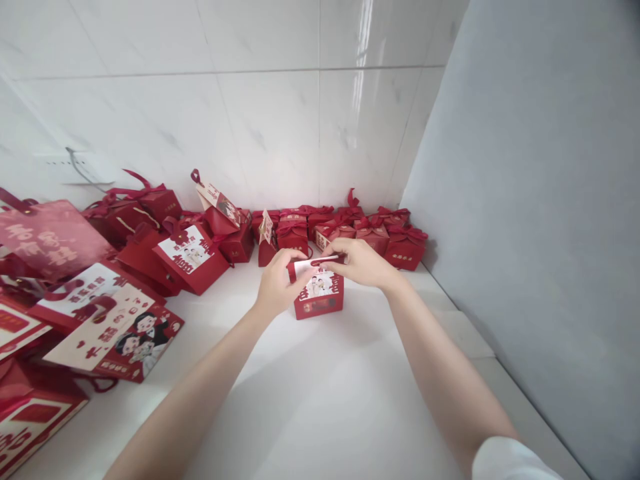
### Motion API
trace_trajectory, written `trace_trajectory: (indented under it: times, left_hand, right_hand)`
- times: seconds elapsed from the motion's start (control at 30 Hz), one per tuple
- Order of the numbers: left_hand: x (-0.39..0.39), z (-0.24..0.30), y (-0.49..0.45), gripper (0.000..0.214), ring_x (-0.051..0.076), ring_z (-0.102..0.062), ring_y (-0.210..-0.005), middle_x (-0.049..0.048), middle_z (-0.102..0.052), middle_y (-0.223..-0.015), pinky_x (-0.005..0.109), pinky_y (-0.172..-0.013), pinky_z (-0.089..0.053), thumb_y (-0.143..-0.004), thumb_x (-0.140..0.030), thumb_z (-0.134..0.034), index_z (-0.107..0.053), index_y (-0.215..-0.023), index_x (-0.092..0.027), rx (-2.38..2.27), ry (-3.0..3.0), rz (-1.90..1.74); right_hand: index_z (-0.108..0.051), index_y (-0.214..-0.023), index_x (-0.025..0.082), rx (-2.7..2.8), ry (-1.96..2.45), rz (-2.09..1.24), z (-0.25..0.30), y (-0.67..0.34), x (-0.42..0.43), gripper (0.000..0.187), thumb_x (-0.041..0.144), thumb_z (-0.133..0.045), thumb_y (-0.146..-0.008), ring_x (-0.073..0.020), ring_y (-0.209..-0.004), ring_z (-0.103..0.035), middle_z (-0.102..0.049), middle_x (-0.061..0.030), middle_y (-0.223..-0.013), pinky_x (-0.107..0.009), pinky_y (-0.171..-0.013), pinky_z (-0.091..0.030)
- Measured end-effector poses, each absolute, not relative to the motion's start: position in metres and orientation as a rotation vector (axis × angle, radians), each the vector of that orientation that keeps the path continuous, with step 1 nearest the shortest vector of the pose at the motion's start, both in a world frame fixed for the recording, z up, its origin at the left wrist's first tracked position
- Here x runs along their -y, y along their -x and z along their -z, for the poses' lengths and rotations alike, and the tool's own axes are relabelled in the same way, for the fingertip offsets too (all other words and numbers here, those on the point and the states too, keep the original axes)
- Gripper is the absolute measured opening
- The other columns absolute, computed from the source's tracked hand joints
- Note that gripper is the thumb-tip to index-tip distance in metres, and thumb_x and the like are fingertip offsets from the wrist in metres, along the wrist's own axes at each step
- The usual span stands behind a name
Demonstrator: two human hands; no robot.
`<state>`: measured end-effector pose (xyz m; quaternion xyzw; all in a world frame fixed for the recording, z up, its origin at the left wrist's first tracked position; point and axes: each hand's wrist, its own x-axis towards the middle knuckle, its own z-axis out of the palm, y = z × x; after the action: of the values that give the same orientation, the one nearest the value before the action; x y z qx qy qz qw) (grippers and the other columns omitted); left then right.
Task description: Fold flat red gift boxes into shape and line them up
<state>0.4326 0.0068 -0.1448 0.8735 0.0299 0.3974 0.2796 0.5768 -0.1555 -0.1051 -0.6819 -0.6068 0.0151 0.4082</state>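
Pinching the top edge, both hands were closed on a small red box (319, 307), which stood upright on the white table (325, 393), on the near side of the row of ribboned boxes (336, 230) and apart from it. The left hand (279, 285) had its thumb over the printed panel (324, 285) and its fingers at the edge; the right hand (361, 261) bent over the same edge from the opposite side. Where fingertips met card the view was small and blurred, so how firmly each pressed could not fairly be told. Judging by its folded walls, the box was probably light, crisp along its creases, easily dented on its flat faces and perhaps slightly slippery; the upper edge, where panels seemed to meet, looked the best hold, with the lower side walls good for steadying. Nearer than the row lay a couple-printed box (117, 333)
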Motion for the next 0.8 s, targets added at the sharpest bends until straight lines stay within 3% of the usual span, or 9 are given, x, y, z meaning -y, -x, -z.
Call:
trace_trajectory:
  times: [0.17,0.43,0.8]
  left_hand:
    - [-0.007,0.115,-0.432,0.02,0.017,-0.064,-0.075,0.0006,-0.07,-0.083,0.028,-0.068,-0.047,-0.086,-0.041,-0.063,-0.068,-0.084,-0.021,-0.064,-2.481,-0.748]
    - [-0.009,0.088,-0.427,0.017,0.016,-0.064,-0.072,0.0006,-0.072,-0.081,0.026,-0.063,-0.044,-0.087,-0.032,-0.06,-0.074,-0.085,-0.023,0.123,-2.638,-0.441]
    - [-0.018,0.088,-0.402,0.019,0.017,-0.068,-0.08,0.004,-0.075,-0.089,0.026,-0.07,-0.049,-0.087,-0.031,-0.06,-0.076,-0.092,-0.022,0.182,-2.481,-0.339]
  right_hand:
    - [-0.068,-0.089,0.021,1.566,1.69,-0.08,0.104,-0.574,0.156,0.007,0.022,-0.062,-0.086,-0.0165,-0.083,-0.064,-0.071,-0.002,-0.09,-0.028,-0.073,-0.047]
    - [-0.067,-0.086,0.019,1.649,1.661,-0.199,0.098,-0.567,0.161,0.009,0.023,-0.059,-0.088,-0.0156,-0.077,-0.063,-0.069,-0.0023,-0.085,-0.027,-0.071,-0.046]
    - [-0.065,-0.088,0.019,1.793,1.891,-0.022,0.086,-0.533,0.164,0.012,0.022,-0.054,-0.091,-0.0189,-0.079,-0.062,-0.068,-0.006,-0.087,-0.029,-0.07,-0.044]
